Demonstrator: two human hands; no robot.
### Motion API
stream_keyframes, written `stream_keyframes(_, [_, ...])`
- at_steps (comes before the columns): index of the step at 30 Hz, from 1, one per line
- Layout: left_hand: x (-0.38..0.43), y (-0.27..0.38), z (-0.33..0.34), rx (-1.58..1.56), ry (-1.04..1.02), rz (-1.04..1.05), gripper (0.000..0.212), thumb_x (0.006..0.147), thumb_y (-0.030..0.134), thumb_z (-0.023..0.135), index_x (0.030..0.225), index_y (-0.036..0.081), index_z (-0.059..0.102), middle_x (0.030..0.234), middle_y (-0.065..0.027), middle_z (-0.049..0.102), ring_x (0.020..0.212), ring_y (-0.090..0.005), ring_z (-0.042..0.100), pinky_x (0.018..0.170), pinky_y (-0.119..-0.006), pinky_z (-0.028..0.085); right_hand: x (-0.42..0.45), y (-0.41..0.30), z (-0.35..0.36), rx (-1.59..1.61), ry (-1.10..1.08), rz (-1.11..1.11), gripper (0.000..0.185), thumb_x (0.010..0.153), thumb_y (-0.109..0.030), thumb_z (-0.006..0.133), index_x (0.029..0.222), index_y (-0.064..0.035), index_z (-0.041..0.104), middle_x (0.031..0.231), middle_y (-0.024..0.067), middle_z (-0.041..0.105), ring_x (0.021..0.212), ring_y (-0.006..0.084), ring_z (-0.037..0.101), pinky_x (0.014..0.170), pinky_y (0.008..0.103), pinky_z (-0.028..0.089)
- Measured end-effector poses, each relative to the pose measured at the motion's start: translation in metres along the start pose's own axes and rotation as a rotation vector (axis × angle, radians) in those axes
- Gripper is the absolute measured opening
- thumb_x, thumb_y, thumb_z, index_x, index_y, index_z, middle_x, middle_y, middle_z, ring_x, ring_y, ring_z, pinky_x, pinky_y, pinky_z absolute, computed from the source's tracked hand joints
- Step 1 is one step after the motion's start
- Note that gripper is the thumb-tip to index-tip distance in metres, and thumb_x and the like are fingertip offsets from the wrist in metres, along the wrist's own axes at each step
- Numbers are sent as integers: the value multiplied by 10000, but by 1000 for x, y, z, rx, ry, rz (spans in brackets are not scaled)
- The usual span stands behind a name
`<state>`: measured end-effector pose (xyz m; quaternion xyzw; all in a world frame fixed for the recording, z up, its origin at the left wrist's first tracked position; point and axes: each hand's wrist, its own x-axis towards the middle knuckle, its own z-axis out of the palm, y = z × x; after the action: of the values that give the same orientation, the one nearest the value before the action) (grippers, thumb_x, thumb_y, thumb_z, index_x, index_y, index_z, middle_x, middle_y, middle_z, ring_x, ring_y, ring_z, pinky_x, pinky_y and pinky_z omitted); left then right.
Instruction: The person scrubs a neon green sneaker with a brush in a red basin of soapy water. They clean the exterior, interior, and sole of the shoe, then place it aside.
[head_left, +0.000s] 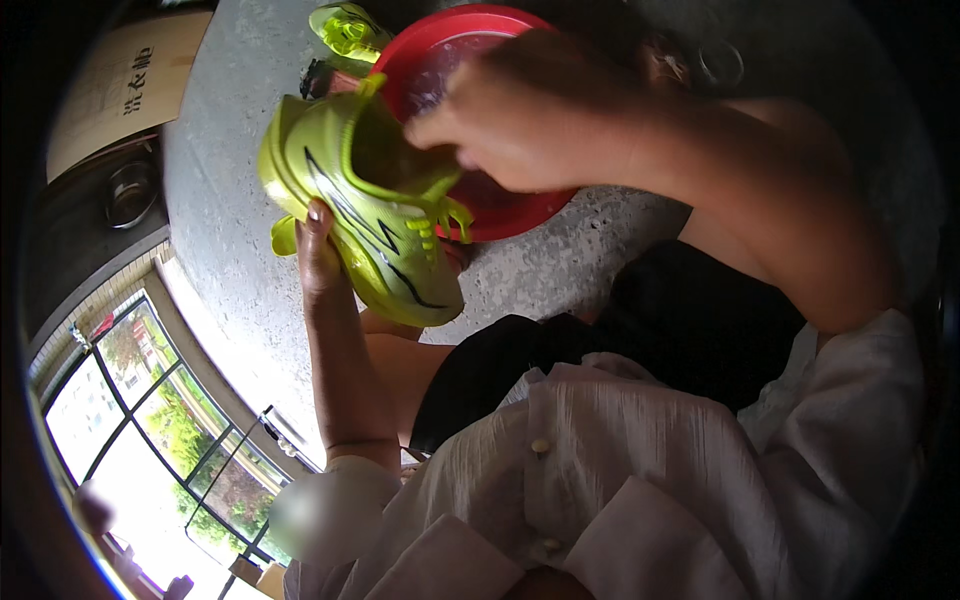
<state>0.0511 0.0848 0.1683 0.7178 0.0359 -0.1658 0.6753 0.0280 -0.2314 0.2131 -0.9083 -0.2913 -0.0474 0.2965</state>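
Observation:
My left hand (319, 251) grips a neon yellow-green sports shoe (356, 195) from its side, the thumb pressed on the outer wall. The shoe is tilted, its surface shiny, with dark zigzag lines on the side and loose yellow-green laces. My right hand (499, 120), blurred, is curled beside the shoe's opening, over a red plastic basin (525, 217). Whether it holds anything is hidden. Foamy liquid shows in the basin behind that hand.
A second yellow-green shoe (349, 31) lies on the concrete floor (225, 180) beside the basin. A small dark and pinkish object (322, 79), unclear, sits nearby. Leftward are a cardboard box (127, 90) with writing, a metal bowl (131, 193) and a large window (161, 409).

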Motion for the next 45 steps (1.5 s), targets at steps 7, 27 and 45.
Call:
stream_keyframes(7, [4, 13, 6, -186, -86, -53, 602, 910, 448, 520, 1328, 28, 412, 1231, -142, 540, 1067, -270, 565, 918, -396, 473, -8, 4, 5, 16, -107, 94, 349, 813, -95, 590, 1147, -182, 641, 724, 98, 660, 678, 198, 660, 654, 346, 531])
stream_keyframes(27, [-7, 29, 28, -187, -94, -117, 712, 849, 513, 575, 1313, -5, 423, 1202, -200, 562, 1055, -300, 589, 904, -405, 501, 8, 43, 21, 11, 234, -115, 395, 804, -99, 623, 1191, -177, 611, 884, 98, 639, 786, 218, 634, 677, 363, 507])
stream_keyframes(45, [-1, 9, -13, -57, -78, -33, 619, 913, 497, 493, 1318, 33, 426, 1208, -134, 548, 1039, -238, 565, 878, -374, 491, -17, 29, 17, 230, -267, 92, 487, 815, -91, 638, 1276, -221, 550, 1098, 83, 652, 940, 242, 651, 857, 369, 498])
